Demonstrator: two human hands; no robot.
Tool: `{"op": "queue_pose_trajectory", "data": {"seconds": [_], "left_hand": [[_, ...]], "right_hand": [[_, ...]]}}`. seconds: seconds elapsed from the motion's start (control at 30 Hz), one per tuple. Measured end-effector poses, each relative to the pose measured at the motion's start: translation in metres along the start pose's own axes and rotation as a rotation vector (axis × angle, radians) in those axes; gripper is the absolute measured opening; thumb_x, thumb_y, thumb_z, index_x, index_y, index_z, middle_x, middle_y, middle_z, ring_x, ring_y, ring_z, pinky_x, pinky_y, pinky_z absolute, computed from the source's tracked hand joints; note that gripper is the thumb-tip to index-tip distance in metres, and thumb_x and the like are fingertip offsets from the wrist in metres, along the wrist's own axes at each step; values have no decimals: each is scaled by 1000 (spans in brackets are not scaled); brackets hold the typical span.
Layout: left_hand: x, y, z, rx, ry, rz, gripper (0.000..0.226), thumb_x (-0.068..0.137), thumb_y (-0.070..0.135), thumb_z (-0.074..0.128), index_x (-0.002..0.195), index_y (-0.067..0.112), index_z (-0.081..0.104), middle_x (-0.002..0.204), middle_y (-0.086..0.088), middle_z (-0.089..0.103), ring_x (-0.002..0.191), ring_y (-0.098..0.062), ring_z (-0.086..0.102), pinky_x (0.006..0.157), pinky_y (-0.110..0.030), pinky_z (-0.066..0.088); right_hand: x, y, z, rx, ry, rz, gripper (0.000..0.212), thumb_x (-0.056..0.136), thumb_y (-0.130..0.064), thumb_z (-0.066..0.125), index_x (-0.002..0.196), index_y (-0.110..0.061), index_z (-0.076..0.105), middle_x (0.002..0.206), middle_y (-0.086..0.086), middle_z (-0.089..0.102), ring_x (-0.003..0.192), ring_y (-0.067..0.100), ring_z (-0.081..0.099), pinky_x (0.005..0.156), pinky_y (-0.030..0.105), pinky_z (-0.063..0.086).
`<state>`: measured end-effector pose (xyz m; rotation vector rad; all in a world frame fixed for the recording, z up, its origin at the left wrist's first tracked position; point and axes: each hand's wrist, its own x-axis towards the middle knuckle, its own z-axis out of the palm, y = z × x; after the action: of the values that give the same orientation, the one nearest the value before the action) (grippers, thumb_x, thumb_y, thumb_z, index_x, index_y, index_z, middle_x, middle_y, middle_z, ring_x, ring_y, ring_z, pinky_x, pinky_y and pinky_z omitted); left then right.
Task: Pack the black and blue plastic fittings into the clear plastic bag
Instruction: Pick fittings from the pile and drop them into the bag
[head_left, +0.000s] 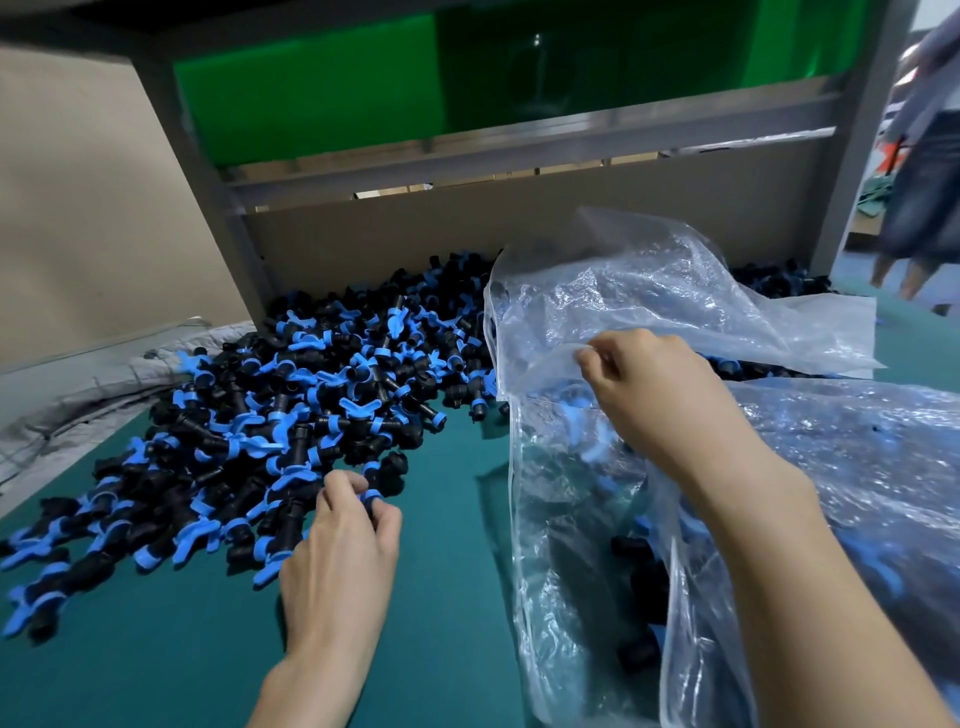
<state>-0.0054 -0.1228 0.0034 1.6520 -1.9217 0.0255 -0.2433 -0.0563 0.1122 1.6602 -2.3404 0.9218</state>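
Head view: a heap of black and blue fittings (311, 395) sprawls over the green desk (447, 597), reaching back to a cardboard wall (467, 228) under a grey metal frame (200, 171). The left hand (337, 545) sits at the heap's near edge, fingers curled round one fitting (373, 498), whose blue ring shows between the fingertips. To the right, the clear plastic bag (649, 280) lies crumpled on the desk. The right hand (660, 400) pinches its rim between thumb and fingers, holding the mouth raised. More fittings show dimly through the bag's wall, low near the desk.
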Motion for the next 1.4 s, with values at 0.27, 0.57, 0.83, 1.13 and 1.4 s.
{"op": "queue_pose_trajectory", "data": {"seconds": [0.27, 0.57, 0.83, 1.13, 1.4], "left_hand": [[-2, 5, 7, -544, -71, -4, 10, 98, 33, 45, 103, 29, 54, 85, 2, 52, 61, -7, 50, 52, -27, 33], [4, -5, 20, -792, -153, -104, 13, 100, 34, 45, 93, 43, 53, 82, 14, 66, 68, -7, 61, 66, -39, 49], [7, -4, 20, -867, -183, -150, 19, 101, 21, 45, 97, 32, 60, 80, 17, 67, 66, -6, 60, 70, -38, 49], [6, -7, 20, -851, -210, -149, 26, 101, 26, 44, 92, 46, 58, 81, 23, 66, 69, -4, 61, 69, -39, 50], [5, -5, 19, -868, -198, -124, 24, 100, 26, 48, 93, 46, 58, 85, 22, 68, 70, -6, 65, 76, -44, 54]], "right_hand": [[1, 1, 0, 9, 0, -4, 37, 103, -27, 39, 73, -8, 48, 67, 13, 57, 64, 35, 57, 54, 36, 41], [1, 2, 1, 32, 0, -11, 37, 102, -26, 41, 71, -6, 47, 65, 14, 56, 64, 36, 56, 54, 36, 39], [1, 3, 2, 19, -4, -14, 36, 102, -26, 41, 73, -6, 50, 67, 14, 56, 68, 37, 56, 55, 37, 41], [0, 3, 2, 28, -8, -20, 37, 102, -27, 41, 71, -8, 47, 67, 15, 55, 67, 36, 53, 56, 39, 40], [0, 3, 1, 31, -4, -14, 38, 102, -28, 41, 70, -8, 46, 66, 14, 54, 68, 36, 53, 55, 38, 37]]}}
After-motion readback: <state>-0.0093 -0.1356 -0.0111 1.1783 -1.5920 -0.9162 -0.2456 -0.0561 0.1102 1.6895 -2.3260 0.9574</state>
